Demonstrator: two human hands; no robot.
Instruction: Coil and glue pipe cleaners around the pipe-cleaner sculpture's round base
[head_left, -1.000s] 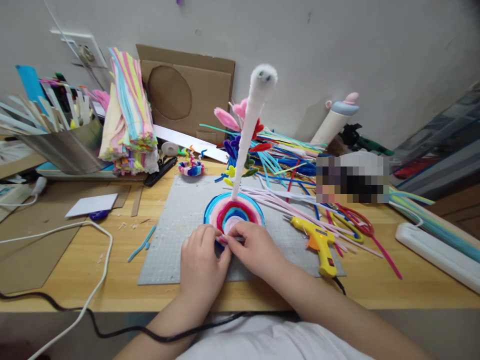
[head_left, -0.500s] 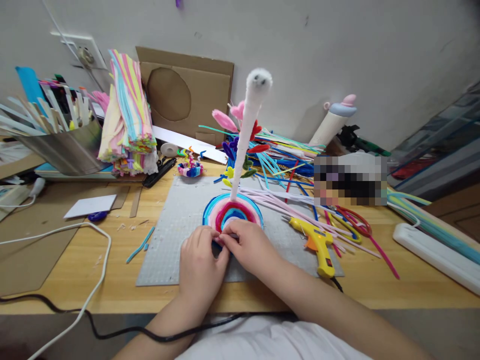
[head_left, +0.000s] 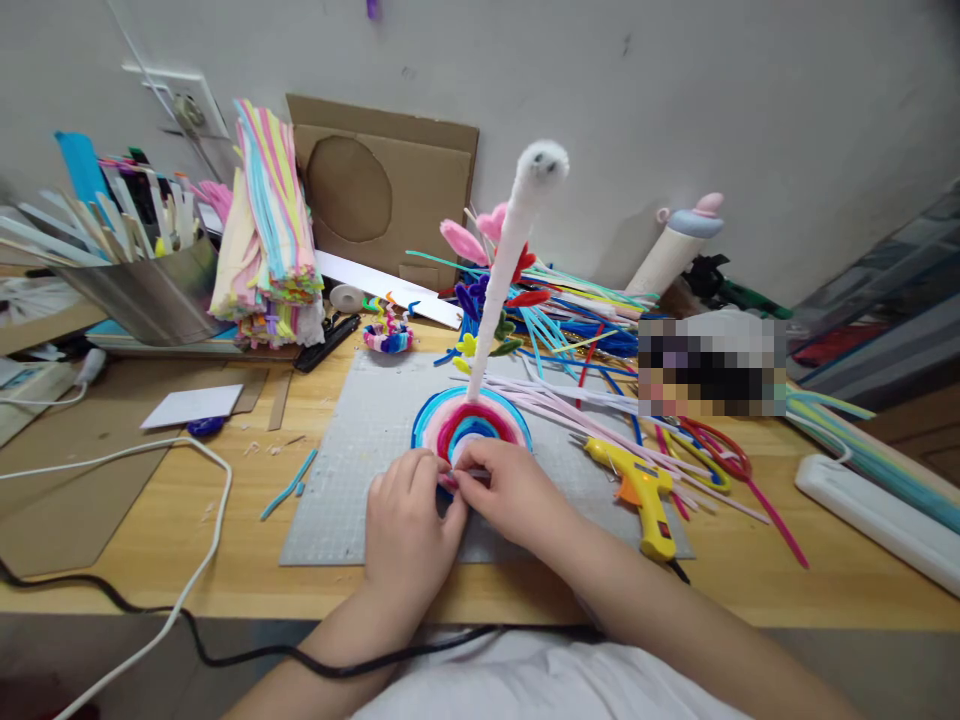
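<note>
Disc (head_left: 472, 430) of concentric blue, pink and red bands lies at the lower centre of the head view, its near edge behind the working fingers of a person's left hand (head_left: 407, 518) and right hand (head_left: 511, 490). The fingertips of both hands meet there, close to a small pink bit (head_left: 446, 480); whether either grip is clamped on it, on the disc's rim or on nothing, one cannot tell.

By the look of it, the piece is well advanced. The bands cover all of the disc that shows, and a fuzzy white post (head_left: 500, 280) rises from its far side toward the upper centre, leaning right in the frame. What seems left is the near edge, where the finish is hidden. Pink petals (head_left: 459, 241) and other bright ones show by the post at mid-frame; whether they are joined to it is unclear.

Beneath the disc, a grey cutting mat (head_left: 330, 510) covers part of the wooden surface (head_left: 247, 570). A yellow glue gun (head_left: 641, 490) lies right of centre, held by neither hand, near loose pale pink stems (head_left: 559, 403). Short blue lengths (head_left: 289, 485) sit at lower left. Upper left, a bundle of pastel stems (head_left: 274, 230) stands apart from the work.
</note>
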